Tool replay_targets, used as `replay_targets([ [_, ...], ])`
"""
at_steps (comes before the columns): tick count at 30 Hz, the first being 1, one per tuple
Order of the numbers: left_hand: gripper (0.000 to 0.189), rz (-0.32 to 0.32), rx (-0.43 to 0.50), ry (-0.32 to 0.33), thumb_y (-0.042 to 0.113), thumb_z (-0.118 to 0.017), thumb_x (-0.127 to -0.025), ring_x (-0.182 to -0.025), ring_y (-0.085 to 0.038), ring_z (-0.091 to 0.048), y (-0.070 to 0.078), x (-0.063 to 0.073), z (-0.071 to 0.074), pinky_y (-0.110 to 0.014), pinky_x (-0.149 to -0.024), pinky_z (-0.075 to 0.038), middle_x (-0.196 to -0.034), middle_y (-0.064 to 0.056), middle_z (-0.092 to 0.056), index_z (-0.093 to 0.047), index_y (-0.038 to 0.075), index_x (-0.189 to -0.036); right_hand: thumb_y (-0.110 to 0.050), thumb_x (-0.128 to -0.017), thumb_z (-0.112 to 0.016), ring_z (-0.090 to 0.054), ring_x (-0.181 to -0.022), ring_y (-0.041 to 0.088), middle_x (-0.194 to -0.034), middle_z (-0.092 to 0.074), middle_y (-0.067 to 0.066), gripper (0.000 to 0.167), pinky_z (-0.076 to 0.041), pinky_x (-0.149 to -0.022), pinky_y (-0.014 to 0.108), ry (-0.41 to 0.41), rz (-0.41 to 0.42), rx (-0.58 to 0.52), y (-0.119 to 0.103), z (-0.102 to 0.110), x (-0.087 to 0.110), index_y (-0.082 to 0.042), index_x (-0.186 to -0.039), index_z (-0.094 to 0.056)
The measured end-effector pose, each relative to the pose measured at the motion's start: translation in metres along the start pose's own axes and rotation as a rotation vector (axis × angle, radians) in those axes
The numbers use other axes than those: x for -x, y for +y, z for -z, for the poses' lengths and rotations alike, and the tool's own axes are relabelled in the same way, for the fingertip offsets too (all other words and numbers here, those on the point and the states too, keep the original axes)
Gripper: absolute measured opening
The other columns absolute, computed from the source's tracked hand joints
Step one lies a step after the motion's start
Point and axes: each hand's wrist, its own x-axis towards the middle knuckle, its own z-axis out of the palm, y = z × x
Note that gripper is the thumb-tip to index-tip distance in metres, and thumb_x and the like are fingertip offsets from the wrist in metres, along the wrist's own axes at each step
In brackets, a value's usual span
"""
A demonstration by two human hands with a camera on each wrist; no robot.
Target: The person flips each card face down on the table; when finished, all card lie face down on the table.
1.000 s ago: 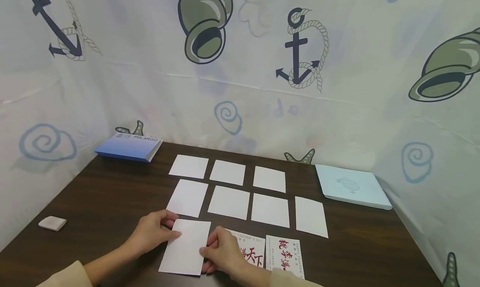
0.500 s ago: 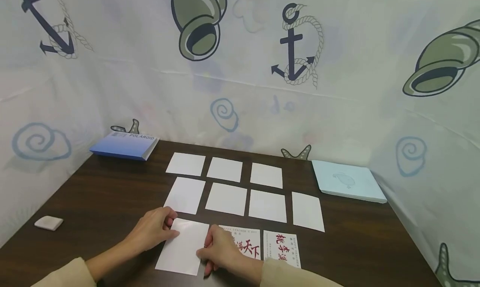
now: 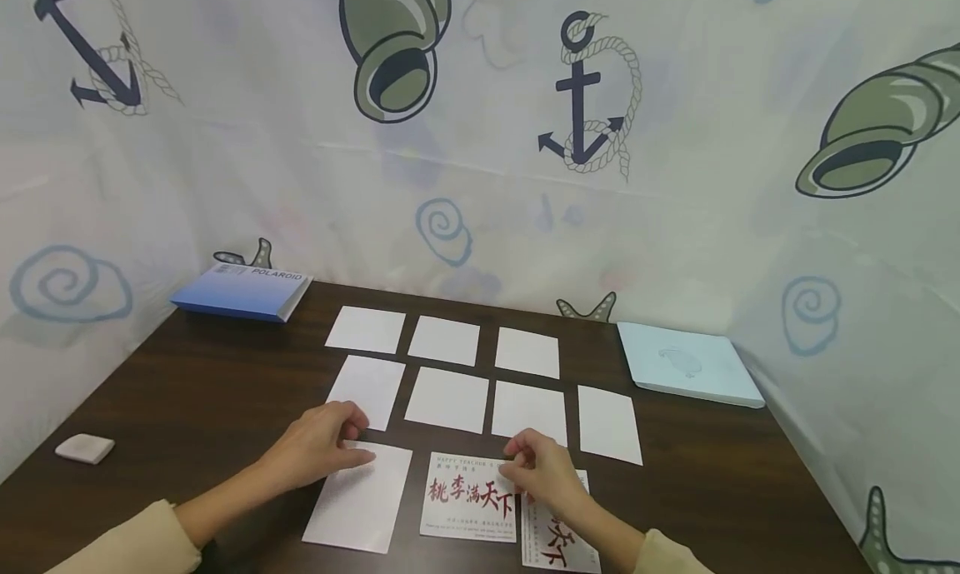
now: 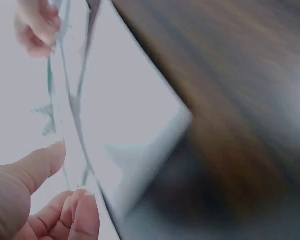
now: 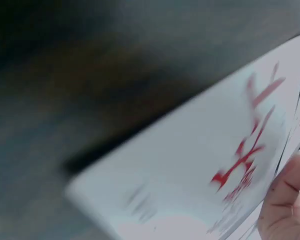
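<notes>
My left hand (image 3: 322,445) is at the upper left edge of a blank white card (image 3: 360,499) nearest me. Its thumb lies over that card, and its fingers are loosely bent; the left wrist view shows a gap between thumb and fingertips (image 4: 87,210). To the right of it lies a card with red writing (image 3: 468,497). My right hand (image 3: 547,474) is over this card's right edge and a second red-lettered card (image 3: 558,541), partly covering the second. Thumb and forefinger are apart there, and I see nothing held. Whether the fingertips touch a card is unclear.
Beyond the hands, several blank cards (image 3: 446,399) lie in two rows on the dark wooden table (image 3: 187,391). A blue POLAROID box (image 3: 240,291) stands at back left, a pale blue flat box (image 3: 686,364) at back right. A small white object (image 3: 85,448) lies at left.
My right hand has left the right edge of the white card and moved right, over the red-lettered cards, uncovering the left one. My left hand has stayed near the white card, its fingers slightly higher.
</notes>
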Motion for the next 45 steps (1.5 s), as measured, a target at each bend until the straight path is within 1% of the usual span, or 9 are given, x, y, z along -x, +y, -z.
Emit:
replay_targets([
  [3, 0.036, -0.11, 0.057, -0.044, 0.022, -0.082, -0.068, -0.063, -0.006, -0.046, 0.016, -0.007, -0.008, -0.021, -0.056, -0.041, -0.075, 0.003, -0.053, -0.063, 0.004, -0.093, -0.003, -0.075, -0.074, -0.046, -0.055, 0.005, -0.07, -0.053, 0.0, 0.025, -0.04, -0.046, 0.016, 0.002, 0.059, 0.113, 0.005, 0.006, 0.001, 0.001, -0.095, -0.059],
  [6, 0.037, -0.154, 0.096, -0.099, 0.023, -0.082, -0.068, -0.063, -0.004, -0.046, 0.028, -0.012, -0.02, -0.02, -0.056, -0.04, -0.076, 0.003, -0.054, -0.063, 0.004, -0.094, -0.008, -0.071, -0.079, -0.043, -0.064, 0.006, -0.075, -0.051, 0.0, 0.029, -0.038, -0.053, 0.018, -0.017, 0.099, 0.236, 0.003, 0.006, 0.0, -0.002, -0.093, -0.06],
  [11, 0.037, -0.139, 0.102, -0.131, 0.021, -0.084, -0.066, -0.065, -0.007, -0.046, 0.039, -0.017, -0.036, -0.02, -0.055, -0.038, -0.075, 0.004, -0.054, -0.064, 0.005, -0.093, -0.013, -0.07, -0.081, -0.04, -0.068, 0.009, -0.078, -0.048, -0.001, 0.034, -0.035, -0.057, 0.021, -0.048, 0.102, 0.359, -0.002, 0.007, -0.001, -0.008, -0.089, -0.054],
  [17, 0.027, -0.157, 0.106, -0.104, 0.014, -0.081, -0.069, -0.065, -0.006, -0.048, 0.045, -0.024, -0.043, -0.021, -0.056, -0.04, -0.074, 0.004, -0.057, -0.063, 0.007, -0.088, -0.015, -0.071, -0.081, -0.04, -0.065, 0.007, -0.074, -0.046, -0.004, 0.036, -0.034, -0.055, 0.02, -0.04, 0.098, 0.39, -0.001, 0.01, -0.001, -0.012, -0.086, -0.049],
  [25, 0.013, -0.088, 0.238, -0.072, 0.004, -0.072, -0.076, -0.056, -0.005, -0.05, 0.047, -0.031, -0.049, -0.02, -0.048, -0.042, -0.065, 0.006, -0.056, -0.061, 0.01, -0.081, -0.025, -0.072, -0.081, -0.037, -0.052, 0.004, -0.065, -0.044, -0.008, 0.035, -0.029, -0.047, 0.02, 0.025, 0.096, 0.48, 0.0, 0.009, 0.0, -0.014, -0.086, -0.05],
  [29, 0.012, 0.014, 0.344, -0.132, 0.001, -0.069, -0.075, -0.054, -0.009, -0.052, 0.048, -0.032, -0.05, -0.02, -0.048, -0.047, -0.063, 0.002, -0.054, -0.06, 0.006, -0.081, -0.02, -0.075, -0.078, -0.037, -0.053, 0.001, -0.065, -0.046, -0.009, 0.03, -0.031, -0.047, 0.018, -0.001, 0.132, 0.381, -0.005, 0.003, 0.002, -0.012, -0.089, -0.054],
  [33, 0.012, 0.09, 0.425, -0.175, 0.0, -0.068, -0.075, -0.055, -0.01, -0.055, 0.051, -0.033, -0.047, -0.023, -0.051, -0.05, -0.065, 0.0, -0.056, -0.06, 0.004, -0.083, -0.012, -0.079, -0.074, -0.045, -0.058, -0.002, -0.069, -0.054, -0.007, 0.017, -0.041, -0.052, 0.016, -0.11, 0.184, 0.122, -0.019, -0.011, 0.005, -0.007, -0.088, -0.061],
  [37, 0.013, 0.114, 0.475, -0.198, 0.001, -0.066, -0.076, -0.057, -0.011, -0.057, 0.055, -0.034, -0.043, -0.027, -0.054, -0.053, -0.068, -0.002, -0.057, -0.059, 0.002, -0.087, -0.015, -0.08, -0.073, -0.051, -0.061, -0.002, -0.073, -0.061, -0.004, 0.019, -0.044, -0.056, 0.015, -0.163, 0.155, -0.088, -0.034, -0.029, 0.005, -0.003, -0.09, -0.064],
  [45, 0.017, 0.207, 0.58, -0.25, 0.005, -0.062, -0.079, -0.06, -0.012, -0.061, 0.066, -0.034, -0.035, -0.03, -0.058, -0.055, -0.075, -0.006, -0.061, -0.057, -0.002, -0.094, -0.017, -0.078, -0.075, -0.049, -0.05, -0.003, -0.066, -0.059, -0.002, 0.028, -0.04, -0.045, 0.013, -0.078, 0.13, -0.175, -0.049, -0.047, 0.005, -0.002, -0.086, -0.053],
])
